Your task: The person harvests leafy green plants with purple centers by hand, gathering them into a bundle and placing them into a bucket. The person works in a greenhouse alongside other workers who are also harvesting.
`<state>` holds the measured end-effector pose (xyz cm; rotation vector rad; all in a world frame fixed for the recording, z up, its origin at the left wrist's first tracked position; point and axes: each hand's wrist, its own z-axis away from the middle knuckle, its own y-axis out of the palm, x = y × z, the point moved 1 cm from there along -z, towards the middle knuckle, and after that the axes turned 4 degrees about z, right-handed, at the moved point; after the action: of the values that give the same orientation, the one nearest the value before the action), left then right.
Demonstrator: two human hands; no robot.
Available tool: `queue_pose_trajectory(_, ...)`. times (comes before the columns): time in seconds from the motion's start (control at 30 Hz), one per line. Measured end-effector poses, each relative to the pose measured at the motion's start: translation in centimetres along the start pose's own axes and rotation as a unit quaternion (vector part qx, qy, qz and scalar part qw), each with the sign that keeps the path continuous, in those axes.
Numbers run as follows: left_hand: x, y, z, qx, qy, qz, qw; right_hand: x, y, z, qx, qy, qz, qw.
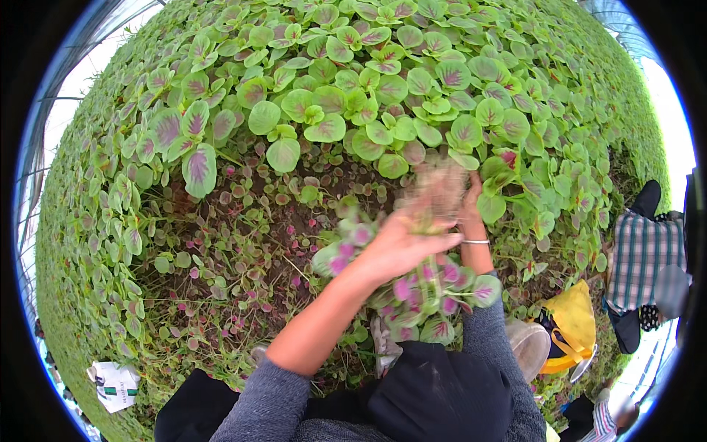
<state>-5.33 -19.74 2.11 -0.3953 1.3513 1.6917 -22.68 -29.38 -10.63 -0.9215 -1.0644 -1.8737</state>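
My left hand (406,240) is closed around a bunch of pulled red-and-green amaranth plants (436,304). Their leaves hang down below my wrist, and the roots (439,185) point away from me, blurred by motion. Just right of the roots is my right hand (471,207), with a silver bracelet (476,241) on its wrist. Its fingers are partly hidden by the roots and leaves, so I cannot tell whether it grips anything. Standing amaranth plants (464,132) grow densely just beyond both hands.
Thinned soil with small seedlings (237,248) lies left of my hands. At right are a whitish bucket (528,349), a yellow bag (577,320) and a person in checked clothing (643,259). Another person's striped sleeve (603,422) shows lower right. A white bag (114,385) lies lower left.
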Motion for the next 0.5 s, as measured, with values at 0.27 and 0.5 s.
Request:
queue_pose_trajectory(0.27, 0.3, -7.0, 6.1, -0.170, -0.109, 0.053, 0.978, -3.1, -3.0, 9.9, 0.020, 0.089, 0.072, 0.993)
queue_pose_trajectory(0.5, 3.8, -8.1, 5.8, -0.079, -0.137, 0.188, 0.969, 10.5, 2.6, 15.0, 0.232, -0.171, -0.148, 0.946)
